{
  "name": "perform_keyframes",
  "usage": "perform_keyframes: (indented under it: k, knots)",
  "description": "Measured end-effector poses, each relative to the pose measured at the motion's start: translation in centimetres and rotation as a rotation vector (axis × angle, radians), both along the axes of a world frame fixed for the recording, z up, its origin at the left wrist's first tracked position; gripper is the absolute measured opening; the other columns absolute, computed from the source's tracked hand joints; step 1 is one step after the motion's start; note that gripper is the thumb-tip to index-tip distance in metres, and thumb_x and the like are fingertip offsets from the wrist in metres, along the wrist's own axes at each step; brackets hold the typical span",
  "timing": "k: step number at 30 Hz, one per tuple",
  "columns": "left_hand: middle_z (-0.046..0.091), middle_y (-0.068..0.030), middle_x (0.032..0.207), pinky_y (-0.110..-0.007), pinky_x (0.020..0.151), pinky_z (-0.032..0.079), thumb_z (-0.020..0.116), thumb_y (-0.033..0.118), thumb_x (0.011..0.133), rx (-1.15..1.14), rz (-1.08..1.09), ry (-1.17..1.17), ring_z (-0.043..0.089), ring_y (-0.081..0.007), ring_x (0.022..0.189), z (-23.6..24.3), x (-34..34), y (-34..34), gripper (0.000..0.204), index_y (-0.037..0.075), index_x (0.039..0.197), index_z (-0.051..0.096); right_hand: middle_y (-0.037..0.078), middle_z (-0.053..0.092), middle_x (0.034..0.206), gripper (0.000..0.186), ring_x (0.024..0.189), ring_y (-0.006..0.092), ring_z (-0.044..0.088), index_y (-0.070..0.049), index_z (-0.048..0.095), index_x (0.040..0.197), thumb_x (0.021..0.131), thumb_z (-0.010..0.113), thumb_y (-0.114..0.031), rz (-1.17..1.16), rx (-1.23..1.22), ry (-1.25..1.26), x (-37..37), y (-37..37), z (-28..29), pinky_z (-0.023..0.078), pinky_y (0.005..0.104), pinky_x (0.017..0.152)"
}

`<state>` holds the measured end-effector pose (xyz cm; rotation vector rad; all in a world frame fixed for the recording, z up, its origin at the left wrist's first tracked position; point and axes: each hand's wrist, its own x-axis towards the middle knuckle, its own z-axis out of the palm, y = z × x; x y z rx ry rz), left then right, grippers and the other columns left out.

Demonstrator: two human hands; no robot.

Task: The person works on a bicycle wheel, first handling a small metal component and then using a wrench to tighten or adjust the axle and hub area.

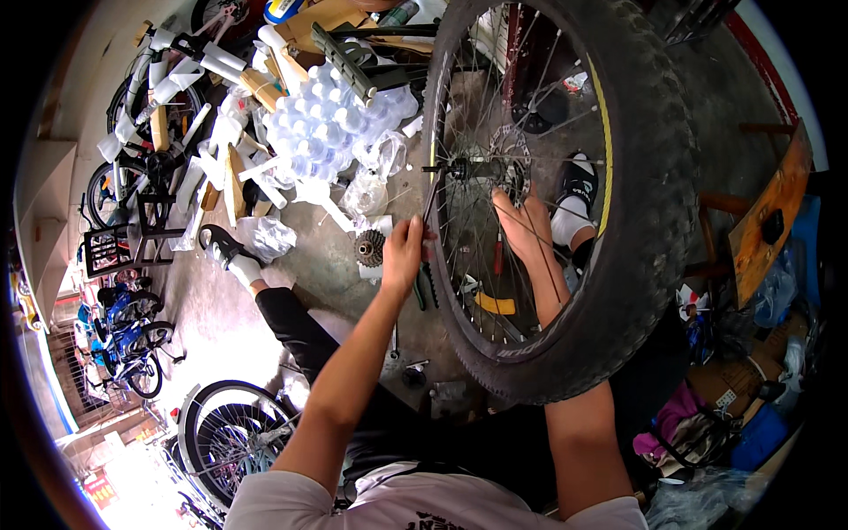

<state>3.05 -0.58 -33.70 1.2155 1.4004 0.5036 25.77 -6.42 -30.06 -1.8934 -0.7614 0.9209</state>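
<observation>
A large fat-tyred bicycle wheel (658, 185) stands upright between my legs, its spokes facing me. Closed fingers of my left hand (404, 256) grip a thin dark metal tool (431, 196), which reaches up to the near end of the wheel hub (459, 168). On the wheel's other side, my right hand (525, 228) is seen through the spokes, fingers bent close below the brake disc (511, 150). What those fingers hold, if anything, is hidden. A sprocket cassette (369, 248) lies on the floor just left of my left hand.
Shrink-wrapped plastic bottles (322, 119) and packing scraps cover the floor ahead. Tools, including a spanner (395, 343), lie near my legs. Another bicycle wheel (234, 433) is at lower left, with parked bicycles (132, 327) beyond. A wooden board (773, 216) leans at the right.
</observation>
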Motion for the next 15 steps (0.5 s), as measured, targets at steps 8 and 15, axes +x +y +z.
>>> perform_keyframes:
  k: [8,15]
  knots:
    - [0.068,-0.0140,0.082,-0.036,0.063,0.052,0.067,0.010,0.094,0.627,-0.278,0.215,0.065,-0.0251,0.064,13.4,2.9,-6.3,0.047,0.005,0.139,0.055,0.004,0.062,0.076,0.030,0.070,0.0129,0.052,0.002,0.063,0.090,0.096,0.066,-0.028,0.001,0.088,0.018,0.1,0.0,-1.4,0.042,0.0345,0.064]
    - [0.072,-0.0134,0.085,-0.038,0.053,0.052,0.065,0.032,0.099,1.148,-0.477,0.369,0.069,-0.0281,0.061,16.9,8.3,4.9,0.033,0.011,0.124,0.064,0.023,0.067,0.097,0.045,0.090,0.0347,0.066,0.000,0.062,0.117,0.091,0.065,-0.036,-0.008,0.058,0.164,-1.1,0.5,-2.1,0.049,0.0419,0.081]
